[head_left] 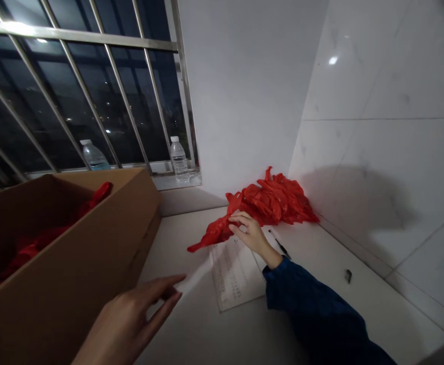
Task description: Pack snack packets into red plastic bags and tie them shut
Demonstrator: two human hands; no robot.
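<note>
My right hand (246,233), in a dark blue sleeve, reaches over the table to a crumpled red plastic bag (216,232). Thumb and fingertips are curled in on the bag's near side; the exact grip is small and partly hidden. Behind it a heap of similar red bags (275,200) lies against the wall corner. My left hand (130,314) hovers at the lower left beside the cardboard box, thumb and index finger apart, with nothing clearly seen between them. An open notebook (231,276) with handwriting lies under and in front of the right hand.
On the left stands an open cardboard box (138,203) with red bags (35,248) inside. A pen (280,246) and a small dark object (348,276) lie on the white table (191,324). Plastic bottles (178,159) (94,156) stand by the barred window (103,38).
</note>
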